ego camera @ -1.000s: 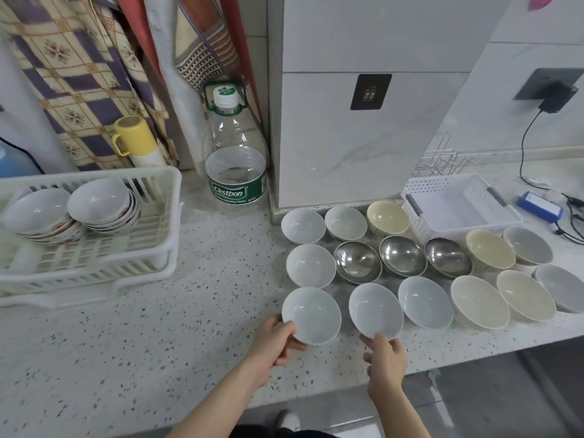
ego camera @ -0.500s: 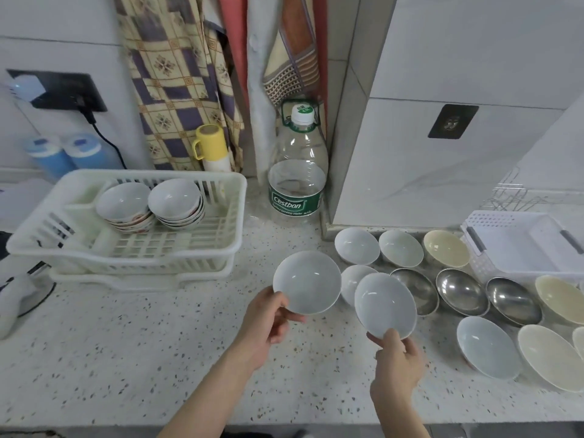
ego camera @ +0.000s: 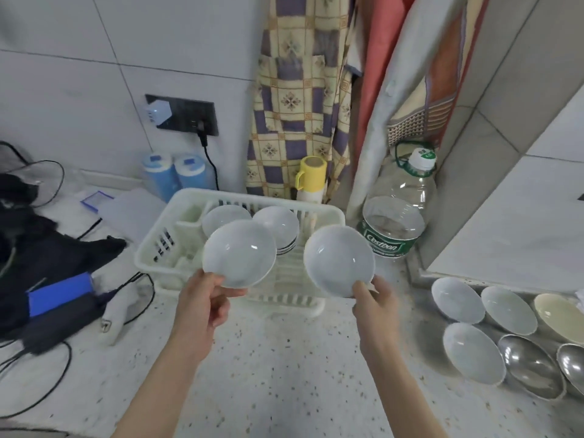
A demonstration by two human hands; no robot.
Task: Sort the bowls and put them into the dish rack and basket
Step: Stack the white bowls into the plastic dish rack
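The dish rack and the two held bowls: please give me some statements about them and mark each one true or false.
1. The left hand holds a white bowl by its near rim. True.
2. The right hand is empty. False: it holds a second white bowl by the rim.
3. The dish rack already has bowls stacked at its back. True.
4. Both held bowls rest on the counter. False: they are lifted in the air, in front of the rack.
5. The bowls on the counter at the right are all metal. False: white bowls, a cream one and metal ones lie there.
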